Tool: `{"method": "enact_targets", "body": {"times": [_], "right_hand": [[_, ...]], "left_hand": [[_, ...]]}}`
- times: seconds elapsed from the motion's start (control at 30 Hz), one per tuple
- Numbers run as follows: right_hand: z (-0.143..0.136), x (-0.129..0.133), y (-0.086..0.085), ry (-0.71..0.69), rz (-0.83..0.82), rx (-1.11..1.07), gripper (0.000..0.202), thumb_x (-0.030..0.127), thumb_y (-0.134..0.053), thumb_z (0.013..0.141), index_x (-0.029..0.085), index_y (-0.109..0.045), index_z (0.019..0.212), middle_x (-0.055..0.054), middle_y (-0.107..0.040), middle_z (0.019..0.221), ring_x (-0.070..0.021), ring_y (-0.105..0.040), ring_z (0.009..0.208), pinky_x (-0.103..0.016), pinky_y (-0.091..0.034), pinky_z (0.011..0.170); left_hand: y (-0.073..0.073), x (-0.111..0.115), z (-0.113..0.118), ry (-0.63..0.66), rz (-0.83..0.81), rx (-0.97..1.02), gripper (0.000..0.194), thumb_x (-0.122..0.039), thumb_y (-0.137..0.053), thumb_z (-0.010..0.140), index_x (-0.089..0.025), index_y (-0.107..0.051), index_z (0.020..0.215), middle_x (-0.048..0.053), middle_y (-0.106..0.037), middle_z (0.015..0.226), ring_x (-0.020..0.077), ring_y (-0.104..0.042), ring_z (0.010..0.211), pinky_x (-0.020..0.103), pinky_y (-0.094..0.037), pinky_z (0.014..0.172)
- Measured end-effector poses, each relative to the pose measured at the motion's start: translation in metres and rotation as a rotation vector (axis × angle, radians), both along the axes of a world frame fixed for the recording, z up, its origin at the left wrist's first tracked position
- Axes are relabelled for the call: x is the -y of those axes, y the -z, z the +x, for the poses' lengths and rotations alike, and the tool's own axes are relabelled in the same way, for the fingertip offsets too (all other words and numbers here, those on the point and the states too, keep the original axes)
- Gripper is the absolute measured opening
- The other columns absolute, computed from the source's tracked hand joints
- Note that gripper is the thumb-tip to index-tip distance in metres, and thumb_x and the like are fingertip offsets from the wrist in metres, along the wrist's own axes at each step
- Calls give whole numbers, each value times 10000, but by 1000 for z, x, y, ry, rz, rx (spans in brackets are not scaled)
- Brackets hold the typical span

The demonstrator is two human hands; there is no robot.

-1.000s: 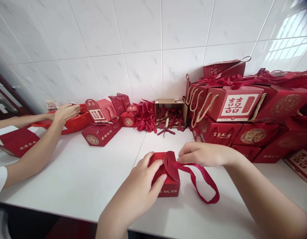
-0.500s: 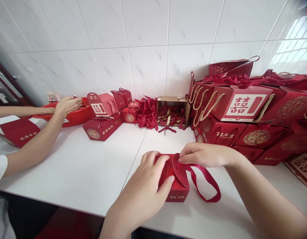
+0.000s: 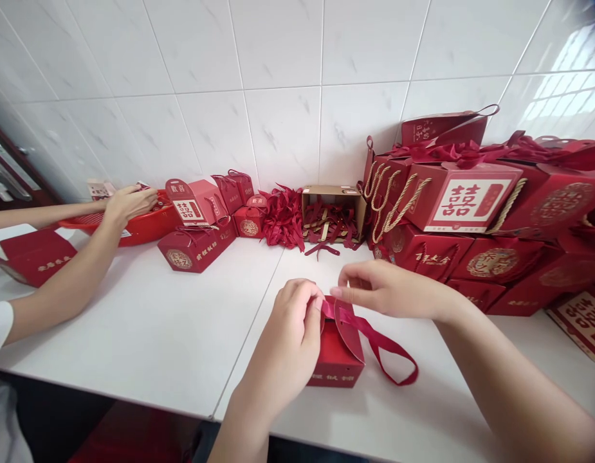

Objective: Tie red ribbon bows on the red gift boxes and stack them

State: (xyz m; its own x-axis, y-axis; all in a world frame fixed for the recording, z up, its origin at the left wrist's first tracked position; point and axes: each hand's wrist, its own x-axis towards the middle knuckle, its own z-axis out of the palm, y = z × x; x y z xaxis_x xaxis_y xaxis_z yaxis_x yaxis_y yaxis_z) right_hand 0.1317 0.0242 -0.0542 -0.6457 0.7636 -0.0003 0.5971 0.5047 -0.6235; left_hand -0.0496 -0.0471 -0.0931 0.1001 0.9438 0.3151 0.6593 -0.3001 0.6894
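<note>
Far to the left of the small red box [image 3: 338, 357], a folded red carton [image 3: 39, 257] lies near a red basket [image 3: 152, 226], where a co-worker's hand [image 3: 128, 206] rests over the contents. Nearer, but beyond the small red box to its left, come stacked boxes [image 3: 195, 252] and a ribbon heap [image 3: 282, 218]. At the small red box's left side, the person's left hand [image 3: 297, 321] pinches one end of a crimson ribbon [image 3: 373, 335] above its top; a slack grip there could let that end slide back out through the flap [image 3: 349, 331]. The small red box itself sits on the white table [image 3: 258, 379] in front of the person. Just above its right rear edge hangs the right hand [image 3: 379, 289], loosely curled with a gap between thumb and fingers, apparently holding nothing. The ribbon's loop trails right of the small red box; pulling unevenly might twist it, crease the flap or, with no steadying, tip the small red box. Farther right of it stands a gift-box pile [image 3: 471, 199].
</note>
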Motion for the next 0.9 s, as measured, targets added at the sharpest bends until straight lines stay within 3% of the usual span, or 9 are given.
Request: {"method": "enact_targets", "body": {"times": [0.13, 0.23, 0.33, 0.43, 0.53, 0.7, 0.8, 0.9], "right_hand": [[-3, -2, -2, -123, 19, -223, 264, 420, -554, 861, 188, -637, 956, 3, -546, 739, -120, -485, 677, -233, -393, 612], [-9, -1, 0, -233, -73, -349, 205, 349, -537, 887, 164, -622, 857, -16, -586, 807, -121, -518, 743, -244, -424, 695], [-14, 1, 2, -254, -206, -462, 202, 349, -538, 890, 162, -569, 821, 14, -537, 714, -89, -452, 618, -223, -395, 587], [-15, 2, 3, -248, -282, -567, 201, 364, -570, 874, 164, -563, 891, 18, -533, 740, -82, -446, 614, -216, -387, 566], [-15, 3, 3, -274, -285, -570, 205, 311, -591, 863, 147, -590, 985, -18, -592, 846, -93, -501, 681, -225, -424, 620], [-14, 5, -1, -280, -264, -566, 168, 289, -608, 851, 126, -648, 860, 14, -572, 686, -69, -465, 578, -206, -402, 554], [-10, 7, -6, -225, -247, -607, 183, 307, -602, 857, 134, -657, 876, 11, -579, 695, -73, -480, 582, -213, -416, 556], [-3, 10, -12, -133, -210, -657, 172, 302, -604, 858, 143, -664, 878, 2, -596, 716, -79, -500, 595, -220, -435, 563]], "left_hand": [[-5, 3, -1, -24, 65, 80, 188, -300, -300, 978, -236, -473, 940, 41, -537, 1082, 166, -543, 985, 292, -447, 838], [-9, 5, -3, -6, 95, 85, 173, -299, -332, 977, -242, -494, 960, 30, -537, 1110, 161, -520, 1065, 269, -417, 882], [-12, 9, -7, 29, 104, 68, 169, -290, -350, 974, -243, -509, 945, 19, -540, 1106, 155, -507, 1084, 252, -402, 891], [-14, 11, -8, 46, 97, 100, 159, -291, -363, 971, -247, -516, 979, 14, -551, 1100, 140, -531, 1011, 239, -419, 856], [-15, 12, -7, 30, 136, 126, 164, -292, -377, 967, -253, -528, 1018, 16, -546, 1133, 136, -528, 1008, 240, -418, 873], [-19, 15, -6, -12, 78, 105, 166, -341, -415, 950, -269, -531, 1045, 15, -562, 1021, 144, -545, 936, 263, -432, 863], [-20, 22, -10, 19, -10, 44, 280, -384, -473, 915, -324, -472, 1189, 14, -553, 986, 164, -549, 939, 294, -447, 872], [-15, 27, -14, 55, -34, -42, 542, -335, -560, 858, -405, -329, 1344, 9, -533, 1022, 175, -544, 975, 301, -461, 870]]}}
